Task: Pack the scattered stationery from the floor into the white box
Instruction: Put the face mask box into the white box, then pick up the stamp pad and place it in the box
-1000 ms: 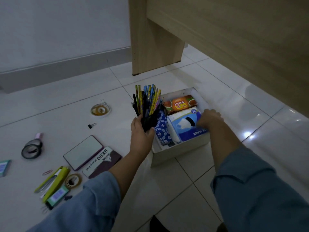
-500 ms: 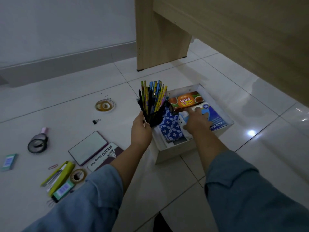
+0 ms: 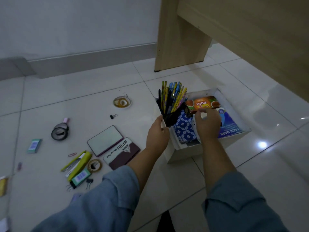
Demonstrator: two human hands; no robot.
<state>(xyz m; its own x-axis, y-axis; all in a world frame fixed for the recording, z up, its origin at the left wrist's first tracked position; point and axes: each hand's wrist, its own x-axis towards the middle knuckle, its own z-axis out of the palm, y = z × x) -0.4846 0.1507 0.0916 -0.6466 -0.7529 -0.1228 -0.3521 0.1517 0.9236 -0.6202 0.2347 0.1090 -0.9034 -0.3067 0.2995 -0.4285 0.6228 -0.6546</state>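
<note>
The left hand (image 3: 157, 135) grips the pencil cup (image 3: 172, 115) upright at the white box's (image 3: 184, 153) corner, while the right hand (image 3: 208, 125) beside it — hold unclear — seems to clear room for it.

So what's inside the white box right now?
Visible in the white box: an orange Poci carton, a blue face mask pack, a blue floral item. The left hand holds a pencil holder at its left edge. The right hand covers the middle.
</note>
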